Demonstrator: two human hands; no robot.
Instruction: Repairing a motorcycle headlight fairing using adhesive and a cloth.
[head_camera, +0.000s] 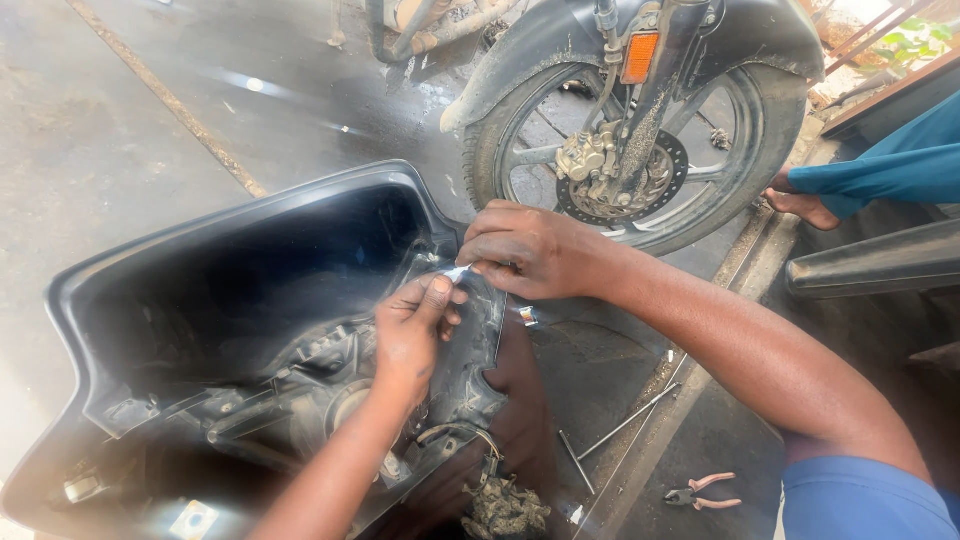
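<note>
Pliers (703, 492): small, pink-handled, lying on the dark, oil-stained concrete floor (130, 130) at the near right. Just beyond them, two thin metal rods (628, 422), bare steel, crossing near their lower ends.

Headlight housing (180, 300): large black plastic shell, glossy and curved, resting hollow side up across the person's lap. Inside show the back of a round lamp, dusty brackets and a loop of wire.

Left hand (415, 330): fingers curled, thumb and forefinger pinching one end of a small strip of pale tape (457, 272) at the housing's right edge.

Right hand (530, 250): closed over the same edge from above, fingertips gripping the other end of the tape; how much of the strip it covers cannot be told. A blue sleeve covers the upper arm.

Front wheel (640, 140): motorcycle wheel just behind the hands, black rubber tyre, spoked alloy rim, perforated brake disc with a grimy caliper, dark mudguard above, orange reflector on the fork.

Far right: another person's bare foot (800, 205) on the floor and a teal trouser leg.
</note>
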